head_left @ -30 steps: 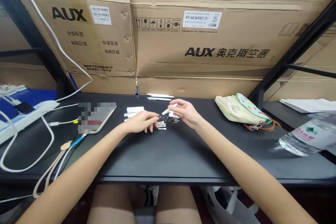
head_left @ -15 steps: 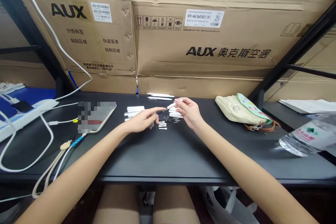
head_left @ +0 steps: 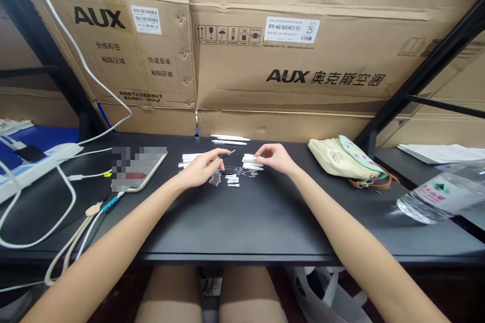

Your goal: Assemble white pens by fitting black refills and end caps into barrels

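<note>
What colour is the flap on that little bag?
The bag's flap is pale green with colourful dots, and it shows best in the head view.

Bare left hand [head_left: 199,170], bare right hand [head_left: 276,157], bare forearms [head_left: 106,232], two bare thighs [head_left: 170,292]

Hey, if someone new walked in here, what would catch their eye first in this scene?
Large brown cardboard AUX cartons fill the wall behind the matte black desk. At the desk's centre, small white plastic pen-like parts lie spread between the left hand and right hand. A clear plastic water bottle lies on its side at far right.
</note>
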`<state>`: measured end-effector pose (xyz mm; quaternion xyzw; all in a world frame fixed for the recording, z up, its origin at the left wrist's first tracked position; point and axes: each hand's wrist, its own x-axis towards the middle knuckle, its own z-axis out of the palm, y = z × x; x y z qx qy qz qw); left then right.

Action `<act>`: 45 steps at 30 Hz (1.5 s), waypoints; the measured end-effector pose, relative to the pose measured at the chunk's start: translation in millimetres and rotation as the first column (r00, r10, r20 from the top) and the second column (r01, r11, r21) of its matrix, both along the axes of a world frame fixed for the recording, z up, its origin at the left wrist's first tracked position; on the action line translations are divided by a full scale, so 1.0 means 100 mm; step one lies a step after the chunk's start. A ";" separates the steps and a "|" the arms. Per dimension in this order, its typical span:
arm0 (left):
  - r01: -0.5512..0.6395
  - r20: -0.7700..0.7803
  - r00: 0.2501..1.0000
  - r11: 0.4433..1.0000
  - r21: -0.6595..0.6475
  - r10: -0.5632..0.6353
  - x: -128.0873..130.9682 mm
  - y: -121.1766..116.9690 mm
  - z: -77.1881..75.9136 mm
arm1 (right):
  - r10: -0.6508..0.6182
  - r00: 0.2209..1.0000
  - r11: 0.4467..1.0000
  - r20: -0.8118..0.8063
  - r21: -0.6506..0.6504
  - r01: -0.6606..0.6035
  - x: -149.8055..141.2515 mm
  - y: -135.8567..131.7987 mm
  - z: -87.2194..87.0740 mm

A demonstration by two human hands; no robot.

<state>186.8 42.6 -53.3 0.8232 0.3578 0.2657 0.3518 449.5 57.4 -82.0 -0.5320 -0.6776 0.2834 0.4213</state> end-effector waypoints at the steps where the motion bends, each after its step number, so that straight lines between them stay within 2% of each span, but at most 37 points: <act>1: 0.002 -0.005 1.000 1.000 0.001 -0.002 0.00 0.00 0.00 | 0.006 0.998 1.000 0.055 0.019 -0.007 0.00 0.00 0.00; 4: 0.004 -0.016 1.000 1.000 0.006 -0.004 0.00 0.00 0.00 | -0.001 0.988 0.997 0.151 0.082 -0.011 -0.02 -0.02 0.02; 7: 0.010 -0.024 1.000 1.000 0.000 -0.010 0.01 -0.01 -0.01 | -0.025 0.993 0.992 0.117 0.125 0.010 -0.10 -0.08 0.09; 9: 0.013 -0.026 1.000 1.000 -0.018 -0.014 0.02 -0.01 -0.02 | 0.018 1.000 0.995 0.022 0.093 -0.020 -0.21 -0.16 0.14; 11: 0.017 -0.027 0.999 0.999 -0.048 -0.018 0.03 -0.03 -0.03 | 0.128 0.987 0.992 -0.092 0.016 -0.127 -0.33 -0.24 0.18; 14: 0.027 -0.043 0.999 0.996 -0.089 -0.031 0.05 -0.05 -0.04 | 0.251 0.953 0.961 -0.172 -0.075 -0.267 -0.45 -0.32 0.20; 18: -0.029 -0.050 0.998 0.998 -0.053 0.026 0.05 -0.05 -0.02 | 0.224 0.950 0.962 -0.218 -0.104 -0.251 -0.34 -0.30 0.24; 20: -0.097 -0.049 0.994 0.995 0.002 0.097 0.05 -0.03 -0.03 | 0.237 0.959 0.955 -0.154 -0.142 -0.259 -0.22 -0.27 0.27; 22: -0.148 -0.061 0.987 0.988 0.042 0.150 0.04 0.00 -0.04 | 0.307 0.951 0.926 -0.034 -0.218 -0.307 -0.12 -0.25 0.30; 25: -0.161 -0.070 0.984 0.986 0.053 0.164 0.02 0.02 -0.07 | 0.405 0.905 0.890 0.132 -0.284 -0.357 -0.08 -0.23 0.28; 29: -0.149 -0.103 0.983 0.987 0.061 0.155 0.03 0.02 -0.08 | 0.417 0.851 0.908 0.320 -0.198 -0.370 -0.12 -0.22 0.24; 33: -0.135 -0.130 0.981 0.989 0.061 0.142 0.03 0.01 -0.06 | 0.319 0.879 0.948 0.354 -0.124 -0.293 -0.14 -0.23 0.25; 36: -0.105 -0.116 0.987 0.994 0.036 0.108 0.03 0.00 -0.06 | 0.264 0.935 0.964 0.238 -0.096 -0.248 -0.19 -0.27 0.28; 39: -0.028 -0.103 0.994 1.000 -0.001 0.027 0.03 0.00 -0.09 | 0.246 0.969 0.955 -0.004 -0.172 -0.243 -0.34 -0.33 0.25; 42: 0.025 -0.088 0.996 1.000 -0.008 -0.025 0.05 -0.02 -0.11 | 0.242 0.942 0.933 -0.231 -0.209 -0.291 -0.51 -0.37 0.18; 45: 0.012 -0.086 0.996 0.999 0.045 -0.008 0.07 -0.03 -0.09 | 0.196 0.913 0.944 -0.357 -0.185 -0.274 -0.55 -0.35 0.14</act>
